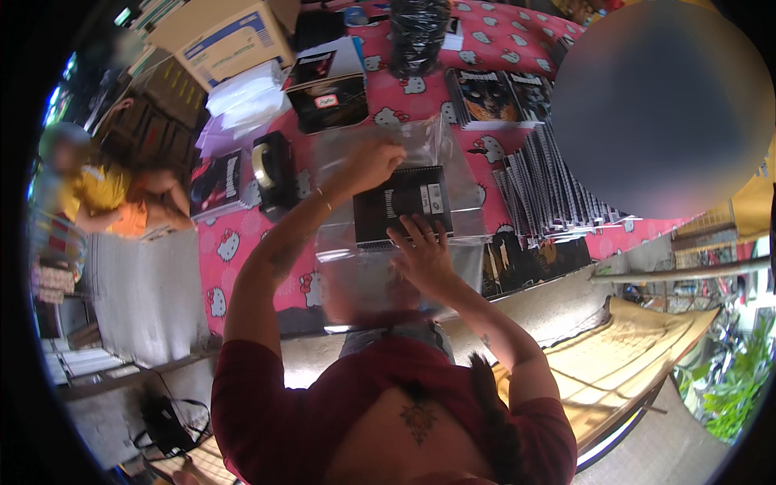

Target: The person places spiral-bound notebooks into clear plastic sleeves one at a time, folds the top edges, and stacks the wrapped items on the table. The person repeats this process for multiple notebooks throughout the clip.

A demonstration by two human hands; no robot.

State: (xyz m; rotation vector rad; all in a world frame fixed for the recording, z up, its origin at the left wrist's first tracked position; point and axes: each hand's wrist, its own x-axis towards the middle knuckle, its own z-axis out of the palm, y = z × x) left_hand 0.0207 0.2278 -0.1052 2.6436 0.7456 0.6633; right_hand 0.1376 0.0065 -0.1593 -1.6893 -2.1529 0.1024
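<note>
A black spiral-bound notebook (pixel 376 212) with white labels lies on a sheet of clear plastic (pixel 339 267) right in front of me. My right hand (pixel 424 250) rests on its near part, fingers spread, pressing nothing between them. Just beyond the notebook's far left corner, my left hand (pixel 376 164) is closed over the plastic. What its fingers hold, if anything, is too small to make out. The plastic reaches past the notebook on every side, glossy and creased at the far edge. To the left of it stands a black tape dispenser (pixel 276 174) with a roll of tape.
Notebook stacks (pixel 489 97) stand at the far right, beside a fanned row of spiral notebooks (pixel 537 186). More notebooks (pixel 218 184) lie left. White plastic bags (pixel 246 97), a cardboard box (pixel 230 48) and a black wrapped roll (pixel 419 36) stand at the back. A person (pixel 109 194) sits left.
</note>
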